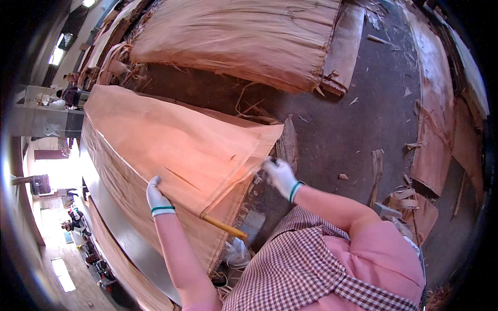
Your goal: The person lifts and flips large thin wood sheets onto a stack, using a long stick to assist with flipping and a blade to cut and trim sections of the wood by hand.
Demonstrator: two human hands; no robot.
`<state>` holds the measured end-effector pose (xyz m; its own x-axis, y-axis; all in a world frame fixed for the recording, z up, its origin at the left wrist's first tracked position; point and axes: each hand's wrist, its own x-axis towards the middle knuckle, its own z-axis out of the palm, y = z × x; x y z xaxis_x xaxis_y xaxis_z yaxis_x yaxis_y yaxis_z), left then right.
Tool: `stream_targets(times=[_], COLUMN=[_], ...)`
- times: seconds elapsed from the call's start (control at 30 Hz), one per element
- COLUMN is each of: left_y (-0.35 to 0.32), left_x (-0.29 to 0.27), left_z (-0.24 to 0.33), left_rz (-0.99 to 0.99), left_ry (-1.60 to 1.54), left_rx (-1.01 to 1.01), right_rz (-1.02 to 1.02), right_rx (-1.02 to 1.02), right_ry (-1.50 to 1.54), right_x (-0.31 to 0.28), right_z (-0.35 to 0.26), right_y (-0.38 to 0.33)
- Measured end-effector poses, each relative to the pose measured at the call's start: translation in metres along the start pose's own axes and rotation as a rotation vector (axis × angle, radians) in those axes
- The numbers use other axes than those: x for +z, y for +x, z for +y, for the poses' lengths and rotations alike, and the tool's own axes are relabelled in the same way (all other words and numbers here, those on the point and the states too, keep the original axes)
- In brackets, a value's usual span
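Note:
A large, thin, pale-orange wood veneer sheet [171, 140] lies over a stack of similar veneer [124, 181] in front of me. My left hand [158, 196], in a white glove with a green cuff, grips the sheet's near-left edge, with part of the fingers hidden. A narrow rod with a yellow end [225, 227] sticks out at the near end of that edge. My right hand [281, 178], gloved alike, is at the sheet's right corner. Its fingers are bent and smeared by motion, so whether they hold the corner is unclear. A dark slit shows in the sheet between the hands.
Another veneer stack [233, 41] stands across the dark floor [337, 135], which is strewn with scraps. Long veneer pieces [430, 103] lie on the right. A grey metal surface [119, 207] curves along the left. Other people [71, 95] are far off at left.

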<state>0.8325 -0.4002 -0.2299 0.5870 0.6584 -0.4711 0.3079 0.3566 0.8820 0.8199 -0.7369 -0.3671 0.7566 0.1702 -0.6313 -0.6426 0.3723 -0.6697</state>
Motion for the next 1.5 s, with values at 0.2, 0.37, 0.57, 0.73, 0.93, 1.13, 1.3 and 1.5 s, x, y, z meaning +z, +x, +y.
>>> stream_targets(times=[0.2,0.37,0.57,0.73,0.93,1.13,1.3,1.5], left_y=[-0.014,-0.009,-0.004,-0.013,-0.023,-0.045,-0.042,-0.081], left_x=[0.027,0.048,0.065,0.074,0.065,0.014,-0.073,-0.146], left_z=[0.003,-0.004,-0.006,0.016,0.046,0.081,0.092,0.086], left_rz=[-0.009,0.078,0.198,0.165,0.111,0.044,0.013,-0.064], left_ry=[0.021,0.037,0.067,0.101,0.143,0.093,0.089,-0.160], left_rx=[0.025,0.042,0.280,0.355,0.403,0.440,0.489,0.406], right_rz=[0.211,-0.044,0.104,0.198,0.166,0.026,-0.080,-0.078], right_rx=[0.353,0.527,0.202,-0.214,-0.384,-0.316,-0.582,-0.998], right_ry=[0.140,0.282,-0.053,-0.619,-0.438,0.045,0.158,0.008], right_x=[-0.042,-0.029,-0.013,-0.020,-0.024,0.008,0.041,0.089], right_z=[0.060,0.081,0.050,0.022,-0.022,-0.089,-0.144,-0.171], right_y=[0.141,0.184,0.174,0.177,0.174,0.124,0.055,-0.057])
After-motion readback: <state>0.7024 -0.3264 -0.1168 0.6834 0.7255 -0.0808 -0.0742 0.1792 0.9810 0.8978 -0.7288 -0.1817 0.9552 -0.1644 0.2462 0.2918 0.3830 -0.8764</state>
